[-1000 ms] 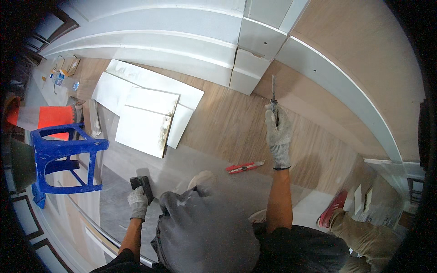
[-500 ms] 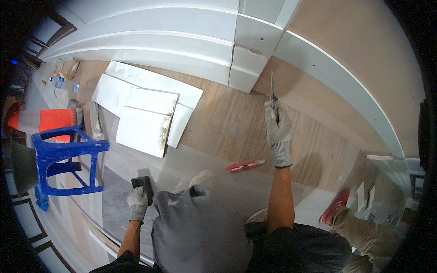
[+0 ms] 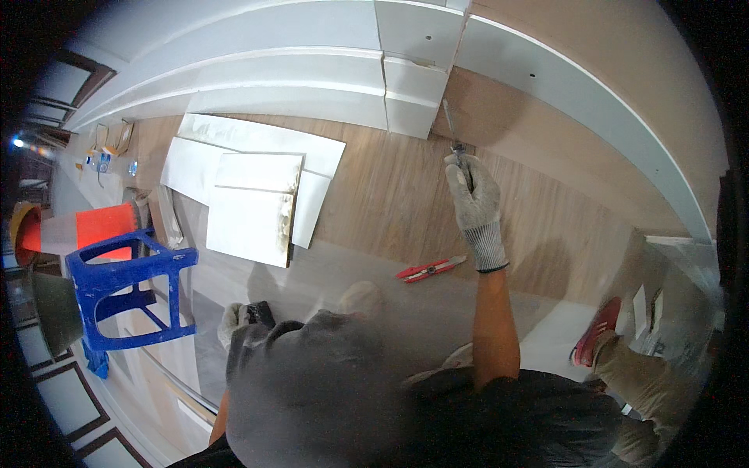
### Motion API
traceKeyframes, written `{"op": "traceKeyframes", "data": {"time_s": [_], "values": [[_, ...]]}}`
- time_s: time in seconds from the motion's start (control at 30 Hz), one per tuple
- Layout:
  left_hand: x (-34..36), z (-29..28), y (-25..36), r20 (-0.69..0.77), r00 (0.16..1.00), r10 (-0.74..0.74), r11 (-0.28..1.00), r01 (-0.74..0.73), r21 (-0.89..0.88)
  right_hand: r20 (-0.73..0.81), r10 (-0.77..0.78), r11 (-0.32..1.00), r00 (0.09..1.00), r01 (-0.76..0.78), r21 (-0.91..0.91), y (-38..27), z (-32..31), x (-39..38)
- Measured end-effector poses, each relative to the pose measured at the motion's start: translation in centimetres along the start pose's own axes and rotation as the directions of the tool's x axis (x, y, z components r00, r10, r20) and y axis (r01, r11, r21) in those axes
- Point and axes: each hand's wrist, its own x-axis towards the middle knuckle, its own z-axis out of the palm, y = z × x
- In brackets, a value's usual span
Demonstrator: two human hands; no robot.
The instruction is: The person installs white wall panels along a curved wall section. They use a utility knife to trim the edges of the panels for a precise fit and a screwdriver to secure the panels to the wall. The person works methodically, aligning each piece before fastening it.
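My right hand [image 3: 476,199], in a grey knit work glove, is closed around a slim tool that looks like a screwdriver [image 3: 457,147]. Its thin metal shaft points up toward the corner of the white base trim, and the handle is hidden in the glove. Contact between tip and wall cannot be made out. My left hand [image 3: 229,324], also gloved, grips a dark blocky object [image 3: 260,313] low on the left; my grey clothing covers part of both. On the floor near my right wrist lies a red utility knife [image 3: 429,270].
White boards [image 3: 253,203] with chipped edges lie stacked on the wood floor. A blue plastic stool [image 3: 131,273] and an orange-and-white cone [image 3: 94,230] stand left. Bottles [image 3: 105,162] sit farther back. On the right is another person's red shoe [image 3: 599,331].
The view has shifted a little. My right hand with the tool is nearer the trim corner. My left hand has slipped partly behind my clothing, still holding the dark object.
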Motion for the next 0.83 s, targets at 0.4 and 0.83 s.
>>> {"op": "traceKeyframes", "data": {"time_s": [0.4, 0.83], "values": [[5.3, 1.3, 20.6, 0.393, 0.871, 0.295, 0.786, 0.013, -0.619, 0.413, 0.194, 0.97, 0.89, -0.237, 0.054, -4.9, 1.9, -2.0], [2.1, 4.5, 36.1, 0.79, 0.391, 0.472, 0.764, 0.265, -0.588, 0.548, 0.055, 0.758, 0.834, -0.393, 0.521, -1.5, 3.5, -3.9]]}}
